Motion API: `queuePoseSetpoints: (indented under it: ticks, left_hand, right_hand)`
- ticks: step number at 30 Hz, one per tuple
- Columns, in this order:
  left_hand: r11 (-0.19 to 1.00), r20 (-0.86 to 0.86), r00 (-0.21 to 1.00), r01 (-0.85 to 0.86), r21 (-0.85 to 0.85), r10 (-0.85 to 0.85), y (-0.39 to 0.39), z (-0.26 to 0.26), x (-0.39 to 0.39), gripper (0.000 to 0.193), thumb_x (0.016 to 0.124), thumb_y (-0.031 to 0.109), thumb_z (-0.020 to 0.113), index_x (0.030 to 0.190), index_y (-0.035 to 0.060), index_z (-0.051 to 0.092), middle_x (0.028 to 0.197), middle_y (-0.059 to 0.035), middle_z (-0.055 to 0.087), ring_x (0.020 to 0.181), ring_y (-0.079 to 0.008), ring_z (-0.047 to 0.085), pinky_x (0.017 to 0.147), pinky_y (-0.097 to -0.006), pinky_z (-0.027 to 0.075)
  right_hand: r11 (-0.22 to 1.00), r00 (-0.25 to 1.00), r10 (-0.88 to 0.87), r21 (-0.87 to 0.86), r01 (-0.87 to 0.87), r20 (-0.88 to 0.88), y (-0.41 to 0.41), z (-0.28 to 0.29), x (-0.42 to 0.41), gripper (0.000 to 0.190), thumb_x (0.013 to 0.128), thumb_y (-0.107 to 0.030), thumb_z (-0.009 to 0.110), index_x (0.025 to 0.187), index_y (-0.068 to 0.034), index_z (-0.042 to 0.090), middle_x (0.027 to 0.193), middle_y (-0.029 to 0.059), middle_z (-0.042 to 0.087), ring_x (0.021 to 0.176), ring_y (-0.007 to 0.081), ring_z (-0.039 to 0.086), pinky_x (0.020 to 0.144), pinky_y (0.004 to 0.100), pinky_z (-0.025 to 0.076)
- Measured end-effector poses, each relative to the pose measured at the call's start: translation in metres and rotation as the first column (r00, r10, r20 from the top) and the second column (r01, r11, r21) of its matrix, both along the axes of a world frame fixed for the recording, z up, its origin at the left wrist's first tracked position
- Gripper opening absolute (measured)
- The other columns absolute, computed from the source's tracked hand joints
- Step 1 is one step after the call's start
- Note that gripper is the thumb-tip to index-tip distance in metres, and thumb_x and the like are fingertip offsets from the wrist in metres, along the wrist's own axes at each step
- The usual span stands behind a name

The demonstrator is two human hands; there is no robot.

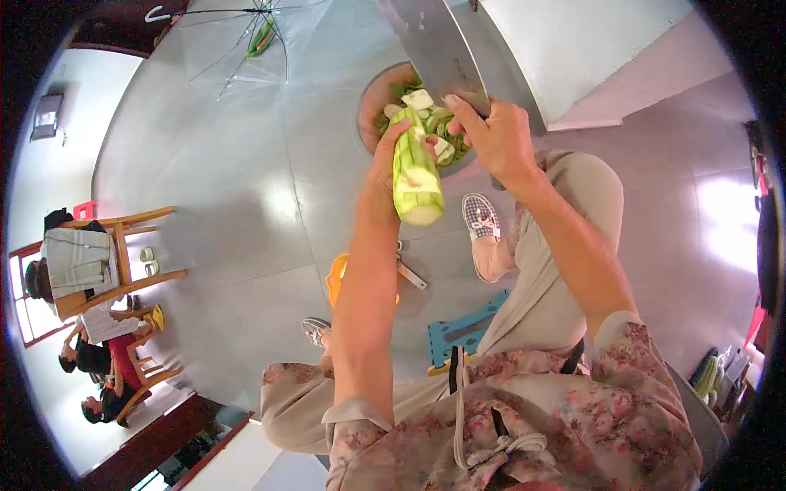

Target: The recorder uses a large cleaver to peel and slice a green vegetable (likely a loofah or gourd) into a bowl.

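A peeled, pale green gourd [417,184] is gripped in my left hand [388,144], its cut end pointing back towards me. My right hand [505,144] grips a broad cleaver [439,49], whose blade extends forward, up past the top of the view. The handle is mostly hidden in my fist. Below both hands, a round basin [373,116] on the floor holds pale gourd chunks [443,150] and green scraps. The gourd's far end overlaps the basin in view, and my left fingers are partly hidden behind it.
A clear umbrella [258,12] lies spread on the floor near long green vegetables [262,38]. By my feet are a blue step stool [460,331], an orange plastic object [336,279] and a white-handled tool [411,275]. White masonry [577,61] stands front right; people sit near wooden chairs [123,258] at left.
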State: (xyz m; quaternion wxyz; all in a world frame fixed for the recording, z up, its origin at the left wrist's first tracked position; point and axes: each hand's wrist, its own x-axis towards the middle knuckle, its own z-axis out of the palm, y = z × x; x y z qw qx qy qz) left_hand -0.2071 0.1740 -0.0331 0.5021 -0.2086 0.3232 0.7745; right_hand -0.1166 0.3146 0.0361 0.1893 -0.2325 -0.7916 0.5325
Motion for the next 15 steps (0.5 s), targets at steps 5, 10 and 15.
queuePoseSetpoints:
  ticks: [5, 10, 15]
  left_hand:
    - [0.966, 0.134, 0.991, -0.033, 0.258, -0.001, 0.007, -0.004, 0.007, 0.050, 0.086, 0.036, 0.064, 0.113, -0.0022, 0.048, 0.089, -0.0121, 0.054, 0.065, -0.0155, 0.055, 0.055, -0.0264, 0.052]
    - [0.945, 0.002, 0.999, -0.038, 0.326, 0.040, -0.002, -0.022, 0.013, 0.059, 0.089, 0.046, 0.059, 0.126, 0.0018, 0.044, 0.103, -0.0142, 0.050, 0.075, -0.0161, 0.052, 0.064, -0.0271, 0.050]
    - [0.846, 0.065, 0.991, -0.136, 0.516, 0.119, -0.035, -0.008, 0.036, 0.061, 0.091, 0.050, 0.055, 0.124, -0.0008, 0.047, 0.097, -0.0107, 0.052, 0.083, -0.0187, 0.054, 0.065, -0.0287, 0.052]
  right_hand:
    - [0.999, 0.998, -0.015, -0.036, 0.018, 0.067, 0.003, 0.003, 0.001, 0.029, 0.089, -0.026, 0.064, 0.095, 0.001, 0.069, 0.065, 0.0039, 0.065, 0.053, 0.0071, 0.053, 0.051, 0.0248, 0.045]
    - [0.999, 0.999, -0.011, -0.051, 0.013, 0.037, 0.001, 0.007, 0.004, 0.032, 0.089, -0.031, 0.060, 0.088, 0.000, 0.068, 0.063, 0.0047, 0.065, 0.052, 0.0113, 0.056, 0.051, 0.0274, 0.046]
    - [0.998, 0.985, 0.064, -0.005, -0.064, 0.159, 0.002, -0.002, 0.007, 0.031, 0.087, -0.030, 0.064, 0.086, 0.000, 0.069, 0.064, 0.0026, 0.064, 0.053, 0.0067, 0.053, 0.050, 0.0242, 0.044]
